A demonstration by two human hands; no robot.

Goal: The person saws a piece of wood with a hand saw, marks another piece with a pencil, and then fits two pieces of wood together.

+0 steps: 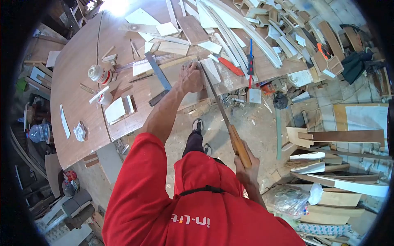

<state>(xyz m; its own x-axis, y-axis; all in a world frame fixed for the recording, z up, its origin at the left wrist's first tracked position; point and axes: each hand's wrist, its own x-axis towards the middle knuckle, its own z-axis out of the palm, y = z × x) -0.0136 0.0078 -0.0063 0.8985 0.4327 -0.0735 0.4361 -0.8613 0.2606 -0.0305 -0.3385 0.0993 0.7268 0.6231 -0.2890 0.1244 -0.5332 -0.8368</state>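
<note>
My right hand is wrapped around the wooden handle of a handsaw. Its long, narrow blade points away from me and crosses the table's front edge. Just left of the blade's far end, my left hand presses down on a thin brown board with its fingers bent. A white-faced offcut lies right against the blade on its other side. To the left of my left hand rests a try square, its stock overhanging the table edge.
On the brown worktable are a white jar, wood offcuts, and long white strips. A red-handled tool and a blue-and-red clamp sit to the right. Wood pieces are stacked on the floor at right.
</note>
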